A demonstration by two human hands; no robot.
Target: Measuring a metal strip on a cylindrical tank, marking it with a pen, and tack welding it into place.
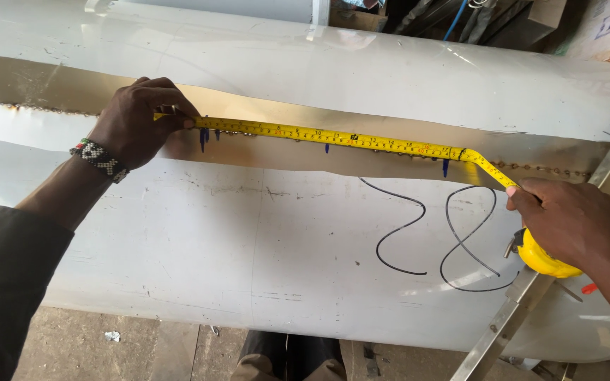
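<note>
A yellow tape [333, 136] lies stretched along the seam [58, 111] of a big white sheet [248, 233]. The left hand [139, 120], at ten o'clock, pinches the tape's end flat against the metal, fingers closed on it, a beaded band [100, 159] at the wrist. The right hand [573, 226], at four o'clock, wraps around the yellow case [543, 259], thumb pressing the blade. Blue marks [205, 135] dot the seam; black loops [446, 233] are drawn between the hands, nearer the right.
</note>
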